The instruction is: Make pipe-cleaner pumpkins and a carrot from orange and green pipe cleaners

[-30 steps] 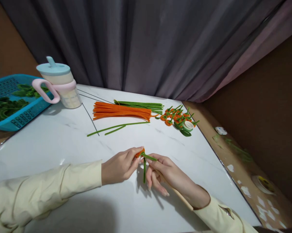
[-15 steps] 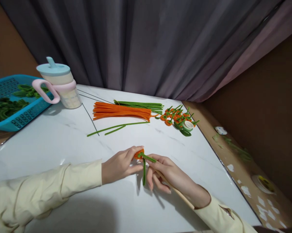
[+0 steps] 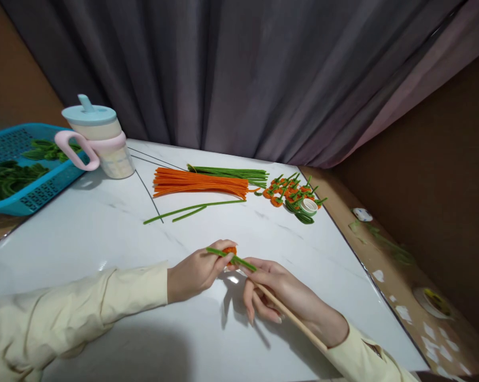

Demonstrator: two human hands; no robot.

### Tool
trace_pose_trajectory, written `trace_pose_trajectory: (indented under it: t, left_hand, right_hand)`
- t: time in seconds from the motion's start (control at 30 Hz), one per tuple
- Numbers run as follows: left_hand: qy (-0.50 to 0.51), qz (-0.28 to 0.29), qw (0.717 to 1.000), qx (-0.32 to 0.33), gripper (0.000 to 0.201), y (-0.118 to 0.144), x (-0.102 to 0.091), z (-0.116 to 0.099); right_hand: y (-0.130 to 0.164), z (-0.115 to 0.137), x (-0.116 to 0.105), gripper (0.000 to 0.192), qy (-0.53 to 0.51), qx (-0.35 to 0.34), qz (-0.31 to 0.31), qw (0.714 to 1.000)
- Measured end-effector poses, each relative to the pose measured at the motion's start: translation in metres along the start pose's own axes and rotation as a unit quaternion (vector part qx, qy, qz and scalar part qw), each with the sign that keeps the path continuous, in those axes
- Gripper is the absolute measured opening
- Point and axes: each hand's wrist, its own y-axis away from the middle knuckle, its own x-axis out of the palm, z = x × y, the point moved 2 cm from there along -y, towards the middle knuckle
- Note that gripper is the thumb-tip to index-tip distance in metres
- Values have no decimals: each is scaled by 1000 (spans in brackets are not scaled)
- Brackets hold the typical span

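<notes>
Between the fingertips of my left hand [image 3: 202, 270] is a small orange ball of coiled pipe cleaner [image 3: 230, 250], held above the near part of the table. A green pipe cleaner [image 3: 245, 263] crosses the ball, one end lying over my left fingers and the other reaching toward my right hand [image 3: 277, 284]. My left thumb presses on the green piece beside the ball. A thin wooden stick [image 3: 293, 317] runs under my right palm, its upper end pinched by the thumb and index finger close to the ball. My other right fingers are loosely curled.
Farther back lie bundles of orange pipe cleaners [image 3: 199, 183] and green pipe cleaners [image 3: 235, 172], with loose green pieces in front. Several finished orange balls with green stems [image 3: 277, 200] sit at right by a tape roll [image 3: 308, 206]. A cup [image 3: 116, 159] and blue basket [image 3: 28, 199] stand left.
The green end that hung down below the ball now points left across my left fingers, under the thumb. My right hand and the stick have shifted slightly; the ball stays in my left hand.
</notes>
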Motion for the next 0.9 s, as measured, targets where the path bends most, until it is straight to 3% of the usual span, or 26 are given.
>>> trace_pose_trajectory:
  t: [0.13,0.27,0.33,0.4,0.43,0.53,0.63,0.7,0.8,0.87,0.9]
  left_hand:
    - [-31,-5,998,53,28,-1,1,-1]
    - [-10,-9,999,38,29,-1,0,0]
    - [25,-10,1000,-2,28,-1,0,0]
    - [71,-5,996,-60,29,-1,0,1]
    - [96,0,991,-90,29,0,0,1]
    - [174,8,973,-153,35,0,2,1]
    - [227,-3,958,-174,40,-1,3,3]
    - [238,-8,955,-177,42,-1,4,4]
    - [226,-20,958,-177,41,-1,5,6]
    - [204,-30,962,-179,41,-1,5,6]
    - [191,-37,964,-179,41,-1,4,6]
  right_hand:
    - [7,0,3,30,-16,11,-14,1000]
    - [20,2,12,32,-10,33,-49,998]
    - [25,0,10,36,50,33,-50,997]
    - [25,-3,-1,36,189,-7,-89,978]
    - [24,-5,-9,34,287,-41,-138,947]
    - [19,-11,-37,27,548,-92,-271,786]
    - [12,-13,-55,22,667,-98,-310,671]
    - [8,-9,-59,20,711,-110,-315,619]
    - [6,2,-56,20,743,-149,-310,574]
    - [7,11,-50,20,725,-200,-299,587]
    - [7,16,-45,20,698,-230,-285,615]
